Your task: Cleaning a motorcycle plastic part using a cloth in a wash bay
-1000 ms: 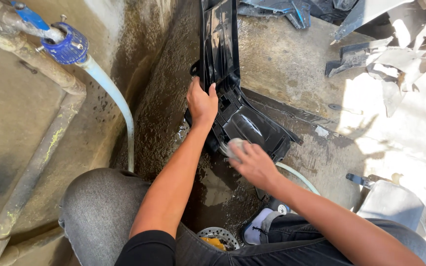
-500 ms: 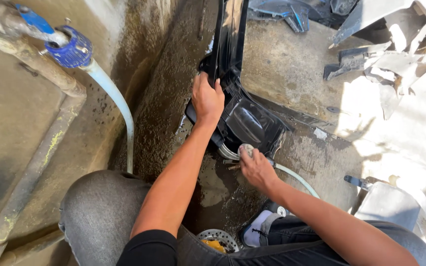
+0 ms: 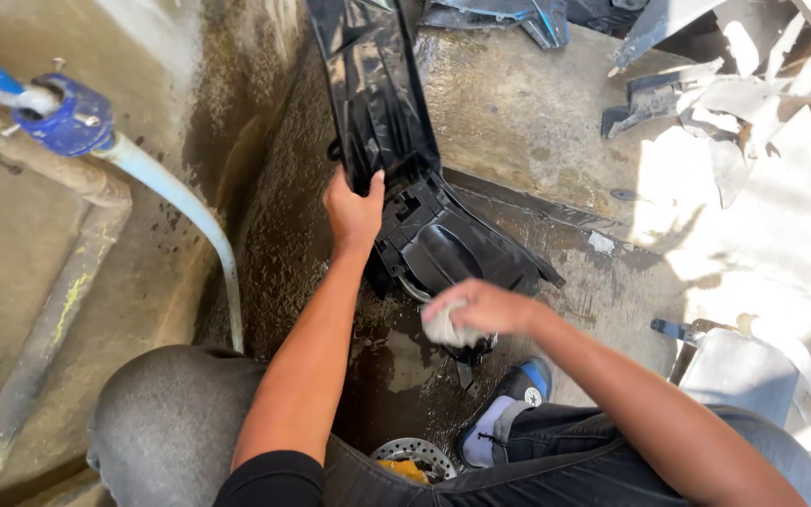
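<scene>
While left hand (image 3: 354, 211) gripping black panel (image 3: 382, 113), right hand (image 3: 481, 310) fisted around rag (image 3: 448, 330).

outdoor wash yard (hose (image 3: 175, 202), scrap panels (image 3: 706, 103))

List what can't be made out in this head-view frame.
- Pale cloth: mostly covered by the right hand.
- Glossy black plastic panel: its top is cut off by the frame edge.
- Perforated metal disc: half hidden behind the dark trousers.
- Blue tap fitting: its handle is cut off at the left edge.

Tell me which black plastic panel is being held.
The long glossy panel standing by the wall, gripped by the left hand; the other panels lie untouched at the top.
</scene>
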